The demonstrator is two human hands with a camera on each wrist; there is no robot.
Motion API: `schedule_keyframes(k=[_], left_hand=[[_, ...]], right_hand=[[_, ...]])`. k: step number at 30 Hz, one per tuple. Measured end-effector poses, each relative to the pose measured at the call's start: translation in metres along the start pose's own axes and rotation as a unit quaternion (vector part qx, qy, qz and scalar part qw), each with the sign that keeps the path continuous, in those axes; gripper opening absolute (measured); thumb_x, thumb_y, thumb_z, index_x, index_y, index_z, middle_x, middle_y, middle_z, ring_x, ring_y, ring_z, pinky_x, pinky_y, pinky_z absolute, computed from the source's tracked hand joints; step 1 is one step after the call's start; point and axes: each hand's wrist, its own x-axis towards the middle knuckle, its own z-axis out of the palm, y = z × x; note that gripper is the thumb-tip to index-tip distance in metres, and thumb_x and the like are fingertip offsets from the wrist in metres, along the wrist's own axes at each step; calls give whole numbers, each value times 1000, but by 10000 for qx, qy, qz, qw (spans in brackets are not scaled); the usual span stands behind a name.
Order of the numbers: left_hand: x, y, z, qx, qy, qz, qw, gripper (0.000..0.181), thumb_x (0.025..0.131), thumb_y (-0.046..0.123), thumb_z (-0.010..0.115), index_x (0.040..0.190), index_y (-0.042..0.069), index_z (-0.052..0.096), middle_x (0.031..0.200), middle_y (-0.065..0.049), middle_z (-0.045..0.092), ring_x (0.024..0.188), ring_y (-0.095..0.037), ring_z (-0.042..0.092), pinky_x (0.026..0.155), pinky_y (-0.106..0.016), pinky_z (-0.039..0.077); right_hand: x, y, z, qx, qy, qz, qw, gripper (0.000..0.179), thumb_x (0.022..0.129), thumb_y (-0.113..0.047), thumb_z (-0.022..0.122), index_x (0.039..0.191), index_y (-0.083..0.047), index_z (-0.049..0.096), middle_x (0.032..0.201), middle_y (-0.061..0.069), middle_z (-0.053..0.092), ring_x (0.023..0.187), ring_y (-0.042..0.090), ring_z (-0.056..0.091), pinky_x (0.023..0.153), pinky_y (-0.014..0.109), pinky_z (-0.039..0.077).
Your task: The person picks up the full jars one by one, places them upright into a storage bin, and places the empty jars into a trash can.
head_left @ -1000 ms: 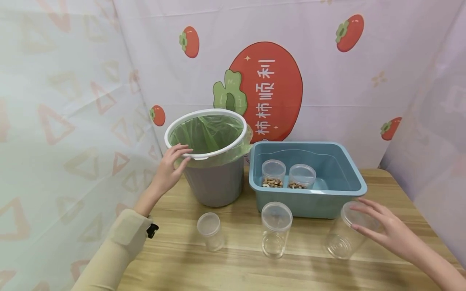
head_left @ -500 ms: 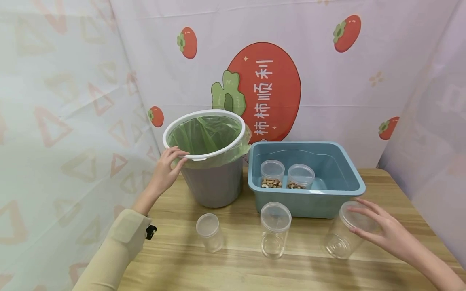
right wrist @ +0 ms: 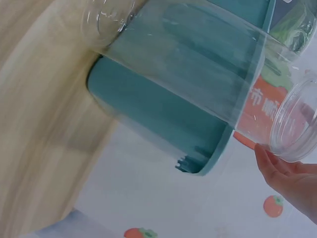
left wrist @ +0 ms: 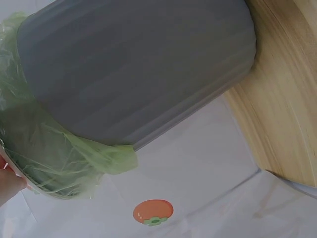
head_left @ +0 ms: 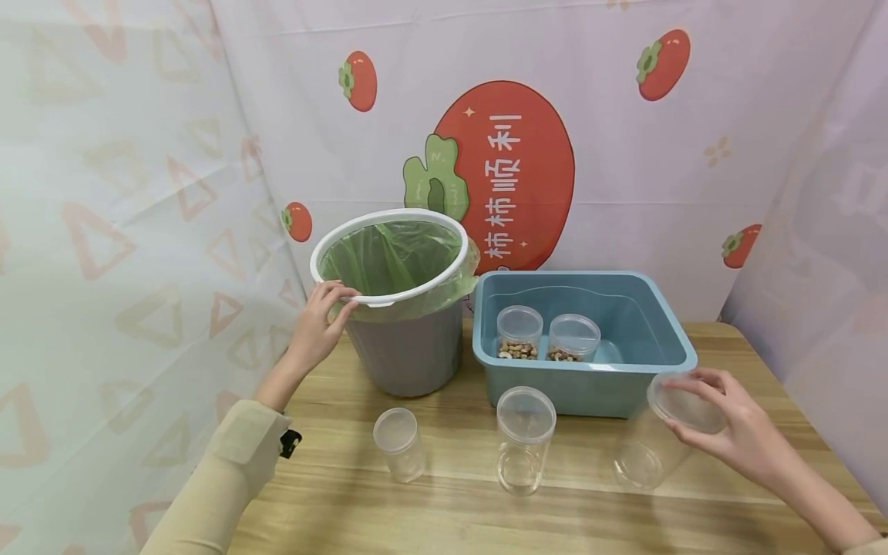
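My left hand [head_left: 315, 327] pinches the white rim of a grey trash can [head_left: 409, 358], which has a green plastic bag [head_left: 398, 247] inside it. In the left wrist view, fingertips show at that rim. At the right, my right hand [head_left: 738, 428] grips a large clear plastic jar [head_left: 641, 455] around its lid. The jar leans, with its base toward the left, and looks see-through with nothing inside. From the right wrist, the fingers [right wrist: 270, 166] lie against the lid's edge and the jar's body overlaps the blue bin.
A blue plastic bin [head_left: 597, 385] beside the trash can holds two tubs of nuts [head_left: 519, 331] [head_left: 574, 335]. On the wooden table [head_left: 458, 524] stand a medium clear jar [head_left: 525, 443] and a small clear jar [head_left: 401, 447]. Printed cloth [head_left: 610, 193] hangs behind.
My right hand has closed around the large jar's lid and raised it slightly, and the jar's base has shifted a little left. The left hand has settled onto the trash can's rim.
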Motion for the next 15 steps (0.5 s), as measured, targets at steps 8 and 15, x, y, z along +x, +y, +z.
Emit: schedule_keyframes(k=[8, 15], left_hand=[[-1, 1, 1, -85, 1, -86, 9999, 13, 80, -3, 60, 92, -6, 59, 95, -20, 53, 106, -37, 43, 93, -48, 31], [0, -1, 1, -103, 5, 4, 9999, 12, 80, -4, 59, 92, -6, 59, 95, -20, 52, 104, -39, 43, 93, -48, 31]], right_hand=[[16, -7, -12, -43, 164, -76, 9998, 59, 46, 6, 78, 102, -9, 64, 107, 1, 45, 103, -6, 33, 75, 6, 28], [32, -10, -24, 146, 388, -378, 9984, 47, 58, -13, 80, 102, -7, 64, 106, -4, 44, 104, -2, 36, 78, 7, 26]])
